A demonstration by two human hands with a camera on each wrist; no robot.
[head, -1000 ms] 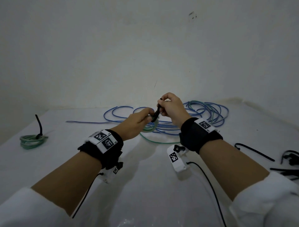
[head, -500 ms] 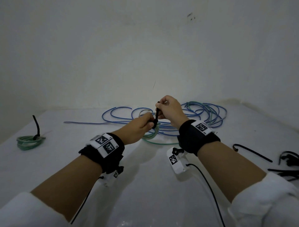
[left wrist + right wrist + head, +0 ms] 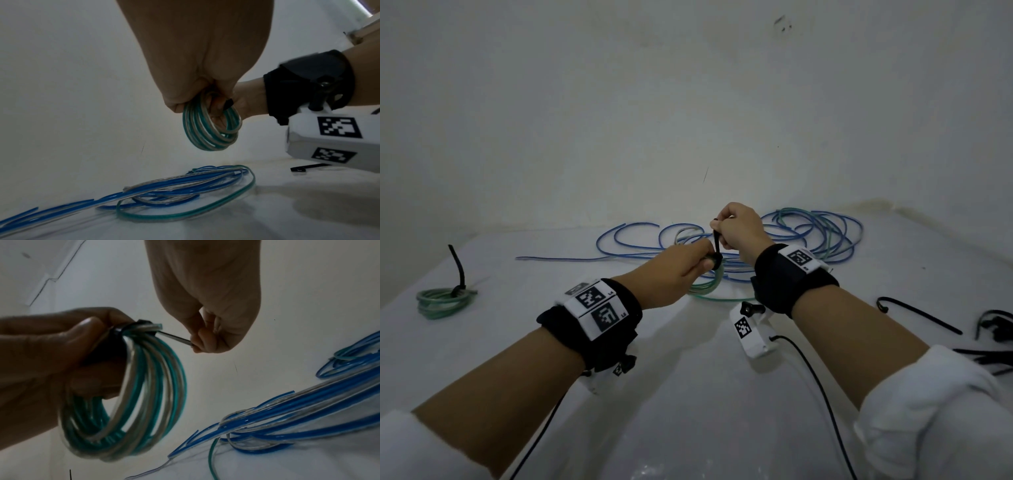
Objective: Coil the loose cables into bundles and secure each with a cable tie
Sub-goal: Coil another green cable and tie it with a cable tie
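In the head view the left hand (image 3: 681, 270) covers most of the green coil (image 3: 709, 284), and the spot where the black cable tie (image 3: 717, 246) closes round it is too small to read. The right hand (image 3: 739, 228) hides the tie's free end. The spare ties (image 3: 996, 329) on the worktop (image 3: 688, 394) run off the right edge. In the right wrist view the coil (image 3: 144, 386) is blurred, and the blue cables (image 3: 308, 418) are cut off at the right edge
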